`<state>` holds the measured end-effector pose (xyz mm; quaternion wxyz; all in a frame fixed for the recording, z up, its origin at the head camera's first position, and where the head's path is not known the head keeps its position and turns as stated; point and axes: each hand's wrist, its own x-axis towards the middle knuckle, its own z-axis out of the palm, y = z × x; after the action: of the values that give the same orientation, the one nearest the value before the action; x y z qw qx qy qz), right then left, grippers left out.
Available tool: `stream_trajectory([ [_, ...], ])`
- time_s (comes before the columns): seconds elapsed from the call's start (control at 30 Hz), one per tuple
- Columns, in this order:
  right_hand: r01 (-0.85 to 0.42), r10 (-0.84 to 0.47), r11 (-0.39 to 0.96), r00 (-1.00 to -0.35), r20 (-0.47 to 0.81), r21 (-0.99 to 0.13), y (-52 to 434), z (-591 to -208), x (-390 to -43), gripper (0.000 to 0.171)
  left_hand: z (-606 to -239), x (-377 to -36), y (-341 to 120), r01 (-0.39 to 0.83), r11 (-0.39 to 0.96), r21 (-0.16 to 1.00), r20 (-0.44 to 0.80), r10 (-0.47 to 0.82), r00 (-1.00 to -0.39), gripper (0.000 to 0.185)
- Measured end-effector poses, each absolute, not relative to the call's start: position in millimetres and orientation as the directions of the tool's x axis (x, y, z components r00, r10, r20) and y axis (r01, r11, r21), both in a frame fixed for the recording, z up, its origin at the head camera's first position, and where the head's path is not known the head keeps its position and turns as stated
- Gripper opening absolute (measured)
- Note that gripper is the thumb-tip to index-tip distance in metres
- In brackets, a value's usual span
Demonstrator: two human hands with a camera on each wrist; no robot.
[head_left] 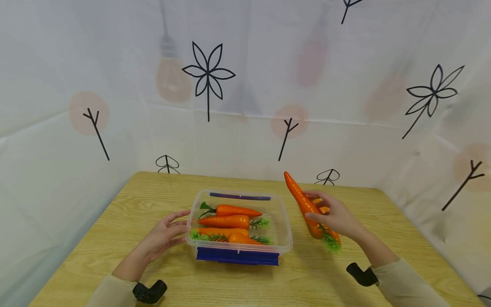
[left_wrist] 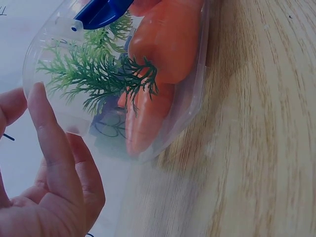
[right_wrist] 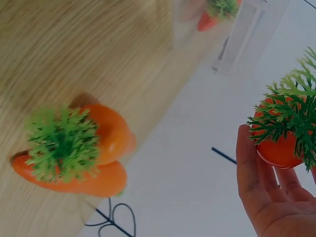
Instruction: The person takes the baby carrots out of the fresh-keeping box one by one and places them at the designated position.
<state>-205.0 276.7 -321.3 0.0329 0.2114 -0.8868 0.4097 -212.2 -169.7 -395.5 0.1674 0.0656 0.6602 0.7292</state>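
A clear plastic food container (head_left: 283, 217) with blue clips (head_left: 238, 256) holds several toy carrots (head_left: 226, 221) with green tops. At its left end, my left hand (head_left: 163, 238) touches the rim with loosely bent fingers, and the left wrist view shows those fingertips (left_wrist: 39, 101) against the container's corner. My right hand (head_left: 337, 215) grips another toy carrot (head_left: 297, 192) to the right of the container, its tip slanting up and left and its leafy top low. Below that hand, more toy carrots (right_wrist: 106, 143) lie on the table, partly hidden in the head view.
The wood-grain table (head_left: 153, 192) reaches back to a white cloth (head_left: 245, 140) printed with plants and bulbs, which also hangs at the sides. Dark wrist cameras (head_left: 150, 292) are worn on both sleeves.
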Motion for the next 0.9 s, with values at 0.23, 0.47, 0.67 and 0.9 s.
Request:
stream_trajectory([
  [0.23,-0.367,-0.321,0.555,-0.922,0.215,-0.746,291,-328,-201,0.054,-396,-212,-170,-0.157,-0.080,0.984,-0.120,0.344,-0.931,0.066],
  [0.47,-0.355,-0.287,0.587,-0.932,0.223,-0.728,303,-330,-197,0.055,-396,-213,-170,-0.160,-0.093,0.983,-0.120,0.343,-0.932,0.065],
  [0.67,-0.364,-0.272,0.604,-0.930,0.246,-0.709,313,-334,-194,0.053,-396,-212,-170,-0.168,-0.111,0.980,-0.118,0.359,-0.926,0.065],
  [0.9,-0.319,-0.234,0.605,-0.947,0.221,-0.729,330,-346,-193,0.054,-396,-212,-170,-0.177,-0.118,0.977,-0.124,0.357,-0.926,0.065],
])
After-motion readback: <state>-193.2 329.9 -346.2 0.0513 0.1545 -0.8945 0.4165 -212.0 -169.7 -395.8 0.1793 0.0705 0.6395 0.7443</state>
